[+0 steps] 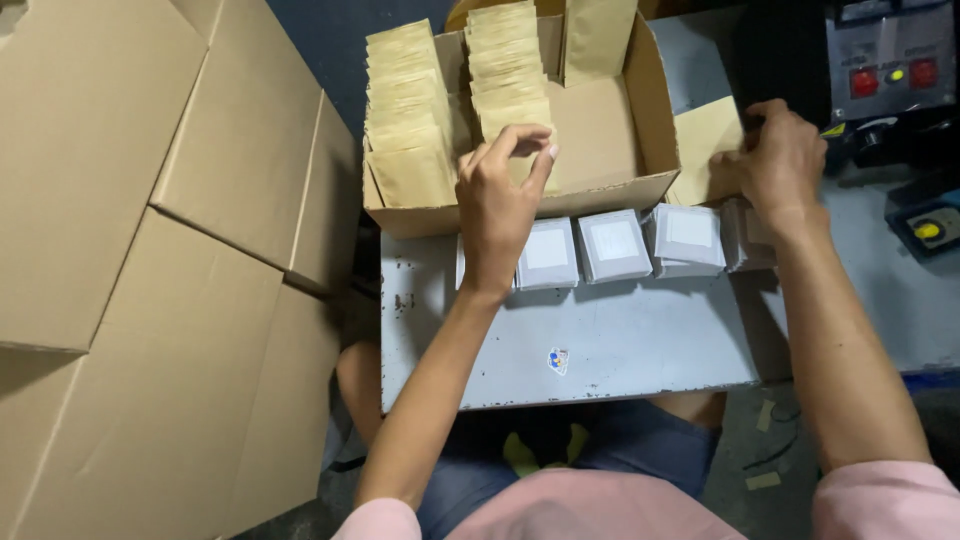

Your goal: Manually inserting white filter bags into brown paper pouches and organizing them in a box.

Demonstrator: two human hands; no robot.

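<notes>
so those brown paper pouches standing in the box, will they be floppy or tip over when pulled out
Probably light and bendy: the brown paper pouches look thin and flat. They seem to stand only because they are packed in rows against the cardboard box, so loosened ones may lean. The left hand pinches at one with fingertips, which suggests little weight.

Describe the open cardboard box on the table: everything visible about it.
The open cardboard box is brown and shallow, its flaps up, sitting at the far edge of the grey table. Two rows of upright tan paper pouches fill its left half; the right half shows bare floor. The left hand reaches over its front wall, fingers pinched at the second row. A row of small white packets lines up against its front. The right hand is outside its right wall.
</notes>
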